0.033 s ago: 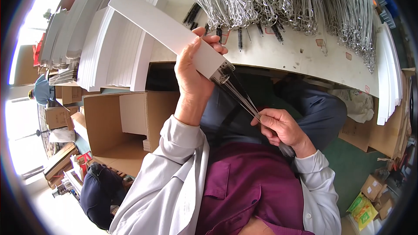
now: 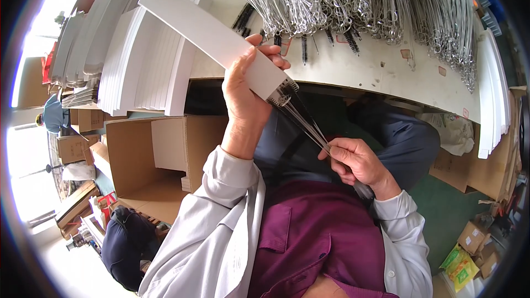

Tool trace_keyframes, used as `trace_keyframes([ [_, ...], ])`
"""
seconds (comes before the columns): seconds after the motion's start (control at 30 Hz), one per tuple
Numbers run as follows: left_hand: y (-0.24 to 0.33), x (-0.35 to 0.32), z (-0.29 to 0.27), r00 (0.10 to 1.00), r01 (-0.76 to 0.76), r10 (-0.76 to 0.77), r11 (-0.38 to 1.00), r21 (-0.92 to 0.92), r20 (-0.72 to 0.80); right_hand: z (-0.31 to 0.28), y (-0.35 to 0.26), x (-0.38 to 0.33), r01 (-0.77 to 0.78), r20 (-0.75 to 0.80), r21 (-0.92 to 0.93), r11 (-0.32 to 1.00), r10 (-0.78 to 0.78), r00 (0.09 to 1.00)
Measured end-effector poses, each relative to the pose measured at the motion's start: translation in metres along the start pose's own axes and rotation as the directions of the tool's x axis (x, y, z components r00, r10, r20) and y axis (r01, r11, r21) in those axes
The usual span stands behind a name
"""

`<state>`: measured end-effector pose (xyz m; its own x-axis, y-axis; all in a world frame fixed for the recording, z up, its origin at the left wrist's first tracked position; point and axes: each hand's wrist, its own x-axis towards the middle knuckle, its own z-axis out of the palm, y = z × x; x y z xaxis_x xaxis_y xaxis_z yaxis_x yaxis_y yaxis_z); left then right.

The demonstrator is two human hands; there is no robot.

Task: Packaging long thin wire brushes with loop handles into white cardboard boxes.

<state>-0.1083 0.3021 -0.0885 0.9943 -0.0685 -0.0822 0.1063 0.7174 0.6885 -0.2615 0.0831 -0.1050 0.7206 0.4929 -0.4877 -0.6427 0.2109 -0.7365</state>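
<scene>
My left hand point(image 2: 243, 85) grips the lower end of a long white cardboard sleeve point(image 2: 204, 33), held slanted above the table edge. My right hand point(image 2: 356, 160) pinches a thin bundle of wire-handled brushes point(image 2: 303, 120) by the wire stems. The bundle's black bristle ends sit at the sleeve's open mouth point(image 2: 281, 96), partly inside it. Both hands are over my lap, in front of the white table point(image 2: 375, 72).
Heaps of loose wire brushes point(image 2: 342, 0) cover the table top. Stacks of flat white sleeves point(image 2: 146, 63) lie at the left, and more stand at the right edge point(image 2: 491, 94). An open cardboard box point(image 2: 149, 160) stands on the floor at my left. Small boxes point(image 2: 469, 243) lie lower right.
</scene>
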Motion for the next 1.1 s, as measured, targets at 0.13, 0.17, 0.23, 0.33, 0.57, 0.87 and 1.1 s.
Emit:
trace_keyframes([
  [0.13, -0.003, -0.002, 0.003, 0.998, 0.045, -0.047, 0.998, 0.054, 0.039, -0.003, -0.002, -0.001, -0.046, 0.006, 0.055, 0.997, 0.045, 0.999],
  [0.17, -0.004, -0.003, 0.002, 0.997, 0.065, -0.068, 0.995, 0.073, 0.038, -0.004, -0.003, -0.001, -0.066, -0.01, 0.072, 0.995, 0.067, 0.998],
  [0.23, -0.008, -0.005, 0.001, 0.995, 0.086, -0.09, 0.992, 0.093, 0.036, -0.009, -0.005, -0.002, -0.051, -0.035, 0.035, 0.998, 0.052, 0.998],
  [0.33, -0.018, -0.013, 0.002, 0.983, 0.158, -0.161, 0.986, 0.047, 0.082, -0.012, -0.013, 0.0, -0.018, -0.069, -0.047, 0.999, 0.015, 0.998],
  [0.57, -0.053, -0.041, 0.01, 0.943, 0.318, -0.319, 0.948, 0.028, 0.091, -0.003, -0.029, 0.023, 0.058, -0.099, -0.059, 0.997, -0.063, 0.993],
  [0.87, -0.031, -0.022, 0.014, 0.987, 0.159, -0.16, 0.987, 0.01, 0.018, -0.014, -0.046, -0.001, 0.118, -0.165, -0.401, 0.908, -0.198, 0.966],
  [1.1, -0.048, -0.032, 0.019, 0.982, 0.186, -0.186, 0.983, -0.008, -0.023, -0.006, -0.022, -0.01, 0.222, -0.386, -0.29, 0.931, -0.326, 0.863],
])
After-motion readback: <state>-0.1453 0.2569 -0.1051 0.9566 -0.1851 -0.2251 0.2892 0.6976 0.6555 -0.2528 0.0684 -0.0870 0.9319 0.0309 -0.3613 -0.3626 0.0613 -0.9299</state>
